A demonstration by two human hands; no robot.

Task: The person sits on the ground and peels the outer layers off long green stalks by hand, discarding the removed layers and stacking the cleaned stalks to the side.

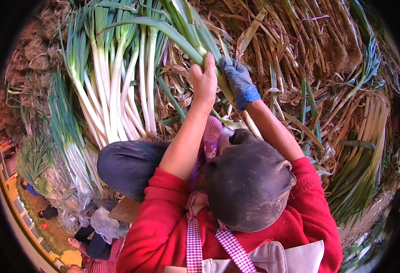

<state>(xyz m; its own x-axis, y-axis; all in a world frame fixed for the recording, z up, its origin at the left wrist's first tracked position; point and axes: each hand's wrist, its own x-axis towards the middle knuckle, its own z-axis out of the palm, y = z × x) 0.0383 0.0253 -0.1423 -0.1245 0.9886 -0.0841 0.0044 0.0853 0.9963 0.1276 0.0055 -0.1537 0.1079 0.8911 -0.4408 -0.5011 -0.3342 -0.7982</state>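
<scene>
My bare left hand (pixel 204 80) grips a thick green onion (pixel 224 85) near where its leaves fork, with the thumb pointing up along it. Just to the right, my right hand (pixel 238 80), in a blue glove, is wrapped around the same stalk. The onion slants from its broad green leaves at the top down to a dry, brownish lower end near my knee. Left of my hands lies a row of peeled green onions (pixel 114 88) with clean white stems. Dry, stripped husks (pixel 172 80) litter the ground beneath my forearms.
Unpeeled, soil-covered onions (pixel 316 37) are heaped at the upper right. A bundle of onions (pixel 367 136) lies at the right, another bundle (pixel 74 146) at the left. Clear plastic bags (pixel 104 223) sit lower left, near another person (pixel 101 252). My dark-clad knees (pixel 131 163) flank the workspace.
</scene>
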